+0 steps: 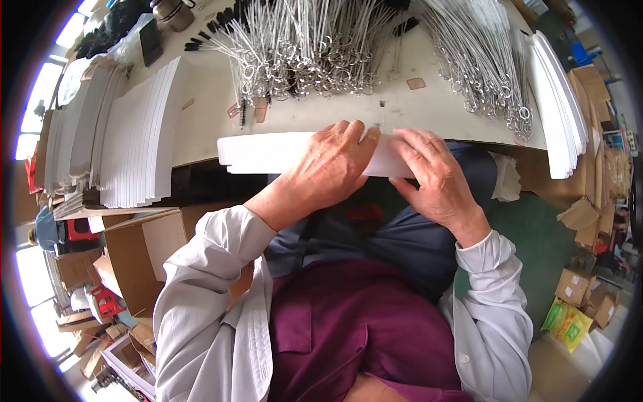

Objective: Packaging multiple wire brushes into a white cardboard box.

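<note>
A long, narrow white carton point(261, 151) lies crosswise at the table's front edge, above my lap. Wrapped over its middle is my left hand point(335, 159), with the thumb and fingers closed on it. My right hand point(434, 173) is at the carton's right end, fingers over the top side and thumb below, pinching it. The right end looks smooth and slightly see-through; part of the carton is hidden behind my hands. Just beyond it, on the table, lies a big heap of wire brushes point(308, 57) with ring ends and black bristles.
A second pile of ringed wire pieces point(482, 67) lies at the back right. Flat white cartons point(144, 134) stand stacked at the left, and more white cartons point(557, 100) at the right. An open cardboard box point(144, 258) is below the table's left side. A metal flask point(173, 13) stands far left.
</note>
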A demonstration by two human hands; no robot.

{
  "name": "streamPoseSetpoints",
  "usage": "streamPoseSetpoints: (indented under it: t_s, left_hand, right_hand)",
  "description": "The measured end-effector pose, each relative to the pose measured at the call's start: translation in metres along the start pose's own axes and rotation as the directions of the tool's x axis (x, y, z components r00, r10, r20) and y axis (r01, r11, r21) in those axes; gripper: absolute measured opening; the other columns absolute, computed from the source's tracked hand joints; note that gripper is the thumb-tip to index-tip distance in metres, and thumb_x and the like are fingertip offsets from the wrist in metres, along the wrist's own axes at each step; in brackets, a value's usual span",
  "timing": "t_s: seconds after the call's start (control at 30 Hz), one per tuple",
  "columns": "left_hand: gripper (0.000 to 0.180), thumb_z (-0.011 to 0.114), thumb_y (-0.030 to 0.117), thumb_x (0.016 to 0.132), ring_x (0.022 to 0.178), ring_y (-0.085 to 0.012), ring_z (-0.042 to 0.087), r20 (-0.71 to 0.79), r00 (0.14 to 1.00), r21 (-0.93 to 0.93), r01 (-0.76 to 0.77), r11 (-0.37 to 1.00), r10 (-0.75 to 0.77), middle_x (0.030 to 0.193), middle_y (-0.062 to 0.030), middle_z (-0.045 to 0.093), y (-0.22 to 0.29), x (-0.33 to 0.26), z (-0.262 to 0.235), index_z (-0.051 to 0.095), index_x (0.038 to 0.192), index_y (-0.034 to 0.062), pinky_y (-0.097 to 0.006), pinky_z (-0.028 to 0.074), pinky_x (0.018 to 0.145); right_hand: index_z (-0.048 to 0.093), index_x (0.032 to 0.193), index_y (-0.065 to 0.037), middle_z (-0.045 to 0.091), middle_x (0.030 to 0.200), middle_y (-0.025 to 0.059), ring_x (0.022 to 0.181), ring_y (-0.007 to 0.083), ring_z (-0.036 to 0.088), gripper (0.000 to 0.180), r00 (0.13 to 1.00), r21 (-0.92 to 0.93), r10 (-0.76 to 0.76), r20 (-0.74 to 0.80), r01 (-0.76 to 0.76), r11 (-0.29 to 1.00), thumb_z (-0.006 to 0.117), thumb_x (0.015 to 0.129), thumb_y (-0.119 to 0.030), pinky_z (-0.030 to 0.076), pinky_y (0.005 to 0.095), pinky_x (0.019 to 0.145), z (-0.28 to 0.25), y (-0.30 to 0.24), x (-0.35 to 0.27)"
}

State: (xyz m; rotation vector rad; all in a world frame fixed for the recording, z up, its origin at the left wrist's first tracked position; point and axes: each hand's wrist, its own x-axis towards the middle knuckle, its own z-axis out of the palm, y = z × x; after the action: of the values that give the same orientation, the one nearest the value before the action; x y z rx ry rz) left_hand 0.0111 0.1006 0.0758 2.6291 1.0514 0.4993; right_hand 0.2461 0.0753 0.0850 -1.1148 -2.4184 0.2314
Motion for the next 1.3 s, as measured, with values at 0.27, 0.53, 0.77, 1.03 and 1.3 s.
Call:
streamPoseSetpoints:
  t_s: [0.27,0.53,0.77,1.03,1.3]
  left_hand:
    - [0.069,0.08,0.015,0.073,0.104,-0.036,0.064,-0.111,0.992,0.125,0.075,0.989,-0.061,0.116,-0.0181,0.063,-0.001,-0.005,-0.004,0.052,0.133,-0.0044,-0.045,0.054,0.088]
    - [0.06,0.077,0.009,0.073,0.094,-0.0314,0.063,-0.179,0.984,0.136,0.032,0.99,-0.007,0.107,-0.0172,0.06,0.007,-0.017,0.019,0.053,0.125,-0.0077,-0.042,0.054,0.084]
    - [0.067,0.078,0.012,0.073,0.098,-0.0334,0.065,-0.185,0.983,0.199,0.055,0.979,-0.018,0.115,-0.0184,0.062,0.003,-0.03,0.029,0.053,0.132,-0.0062,-0.042,0.055,0.087]
    - [0.063,0.075,0.011,0.075,0.091,-0.0274,0.064,-0.159,0.987,0.181,0.039,0.983,-0.01,0.111,-0.0158,0.061,0.006,-0.041,0.031,0.056,0.132,-0.0067,-0.039,0.055,0.083]
    - [0.07,0.081,0.017,0.074,0.104,-0.0315,0.068,-0.19,0.982,0.2,0.027,0.98,0.012,0.126,-0.0181,0.064,0.005,-0.043,0.029,0.055,0.136,-0.0021,-0.041,0.056,0.091]
  right_hand:
    - [0.066,0.121,0.002,0.064,0.115,0.0166,0.107,0.0343,0.064,0.043,0.921,0.065,0.327,-0.211,-0.32,0.945,0.08,0.082,-0.01,0.053,0.044,0.091,0.009,0.003,-0.018]
    - [0.065,0.121,0.006,0.063,0.113,0.0181,0.103,0.0343,0.062,0.045,0.903,0.027,0.333,-0.273,-0.339,0.94,0.079,0.083,-0.012,0.052,0.0432,0.089,0.039,-0.02,-0.014]
    - [0.066,0.115,0.006,0.07,0.098,0.0123,0.076,0.017,0.064,0.037,0.794,0.508,0.606,-0.052,-0.501,0.7,0.081,0.087,-0.014,0.054,0.0306,0.069,0.05,-0.021,-0.017]
    - [0.066,0.115,0.009,0.075,0.098,0.0113,0.084,0.0109,0.069,0.029,0.742,0.741,0.586,0.326,-0.585,0.329,0.073,0.098,-0.014,0.056,0.0256,0.071,0.028,-0.016,-0.012]
    - [0.064,0.122,0.008,0.072,0.101,0.0131,0.059,0.0133,0.068,0.034,0.633,0.718,0.488,0.601,-0.696,0.018,0.068,0.101,-0.019,0.049,0.0239,0.045,0.007,-0.017,-0.005]
